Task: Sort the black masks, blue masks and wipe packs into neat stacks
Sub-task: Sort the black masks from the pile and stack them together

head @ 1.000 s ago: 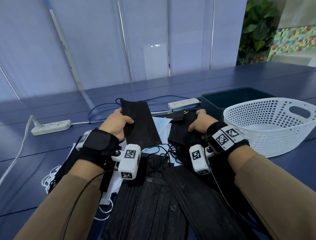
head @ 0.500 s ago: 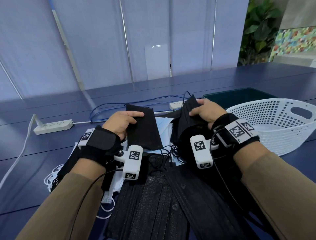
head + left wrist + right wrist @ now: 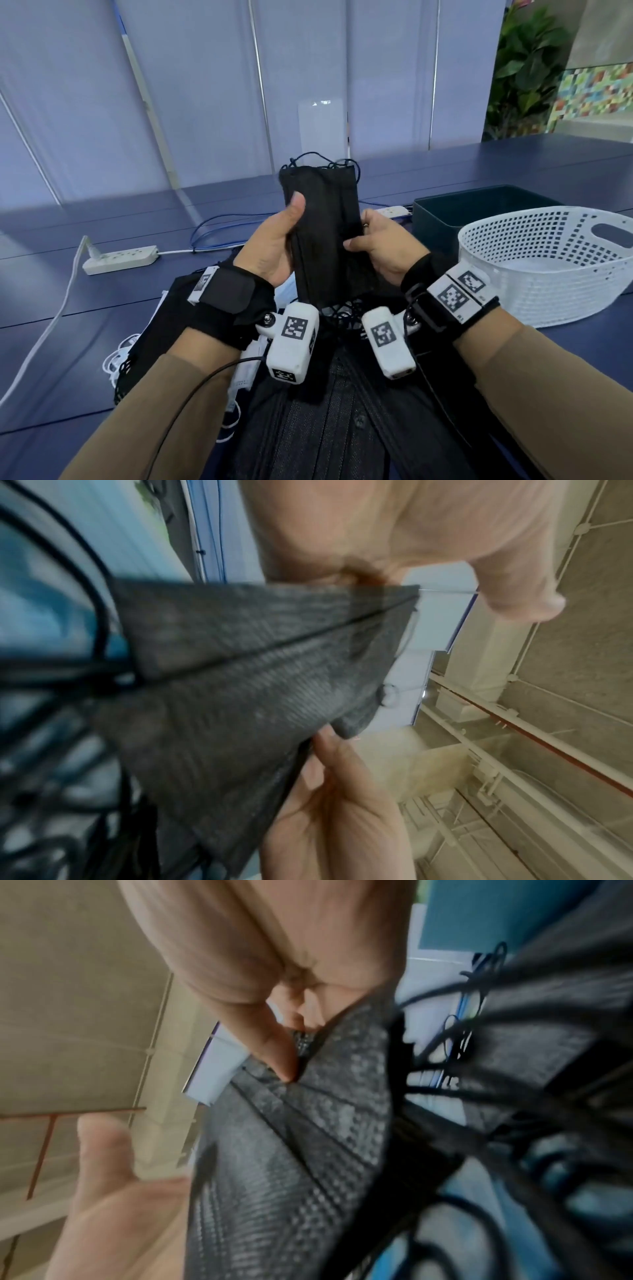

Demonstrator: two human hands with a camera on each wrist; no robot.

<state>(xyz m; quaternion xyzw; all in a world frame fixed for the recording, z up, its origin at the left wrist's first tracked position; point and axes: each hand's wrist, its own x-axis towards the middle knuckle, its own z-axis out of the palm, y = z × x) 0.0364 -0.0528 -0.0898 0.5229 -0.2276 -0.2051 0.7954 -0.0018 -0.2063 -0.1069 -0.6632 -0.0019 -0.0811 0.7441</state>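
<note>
In the head view, the left hand (image 3: pixel 274 246) and right hand (image 3: pixel 385 250) clasp a bundle of black masks (image 3: pixel 325 233) upright between them, raised above the desk (image 3: pixel 85 308) and the mask pile. The left wrist view shows the thumb over the bundle's edge; the right wrist view shows fingers (image 3: pixel 270 1045) pressing its pleats.

black masks (image 3: pixel 323 229) gathered, lifted upright between hands
</note>
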